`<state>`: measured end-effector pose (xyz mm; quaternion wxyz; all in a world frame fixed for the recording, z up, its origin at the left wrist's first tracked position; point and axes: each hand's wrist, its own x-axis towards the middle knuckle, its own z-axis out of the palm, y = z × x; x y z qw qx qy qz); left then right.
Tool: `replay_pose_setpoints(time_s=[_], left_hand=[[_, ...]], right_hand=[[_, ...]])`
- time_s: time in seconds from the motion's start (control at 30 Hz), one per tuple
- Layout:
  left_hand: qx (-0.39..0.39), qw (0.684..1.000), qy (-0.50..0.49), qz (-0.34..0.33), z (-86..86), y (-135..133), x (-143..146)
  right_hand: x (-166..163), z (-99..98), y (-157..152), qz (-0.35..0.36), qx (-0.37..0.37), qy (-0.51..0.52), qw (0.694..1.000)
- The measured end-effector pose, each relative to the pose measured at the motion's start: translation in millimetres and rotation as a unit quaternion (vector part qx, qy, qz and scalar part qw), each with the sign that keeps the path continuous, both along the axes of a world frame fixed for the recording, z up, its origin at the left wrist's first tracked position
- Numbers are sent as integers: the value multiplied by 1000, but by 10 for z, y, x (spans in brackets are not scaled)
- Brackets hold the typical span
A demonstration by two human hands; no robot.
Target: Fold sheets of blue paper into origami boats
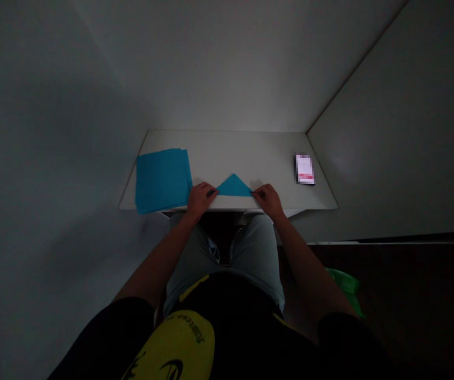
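Observation:
A blue sheet folded into a triangle lies near the front edge of a small white table. My left hand pinches the triangle's left corner, fingers closed on it. At the right corner, my right hand presses down with fingers curled on the paper. A stack of flat blue sheets rests on the table just left of my left hand.
A phone with a lit screen lies at the table's right side. White walls close in behind and on both sides. A green object sits on the dark floor at my right. My knees are under the table's front edge.

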<state>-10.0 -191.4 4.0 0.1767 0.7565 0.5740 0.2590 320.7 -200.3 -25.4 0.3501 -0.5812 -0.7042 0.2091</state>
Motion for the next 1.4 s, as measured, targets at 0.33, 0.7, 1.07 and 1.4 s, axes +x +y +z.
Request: replay_pose_setpoints(time_s=[0.33,0.7,1.07,1.4], left_hand=[[-3,995,47,-92,-9,-2,-56],[6,976,124,-180,58,99,-107],[36,977,107,-180,-15,-270,-7],[-60,979,58,-184,72,-158,15]], right_hand=[[38,4,-52,51,21,-47,997],[12,27,-61,43,26,-40,998],[13,143,-88,92,24,-47,994],[13,163,-87,89,12,-70,994]])
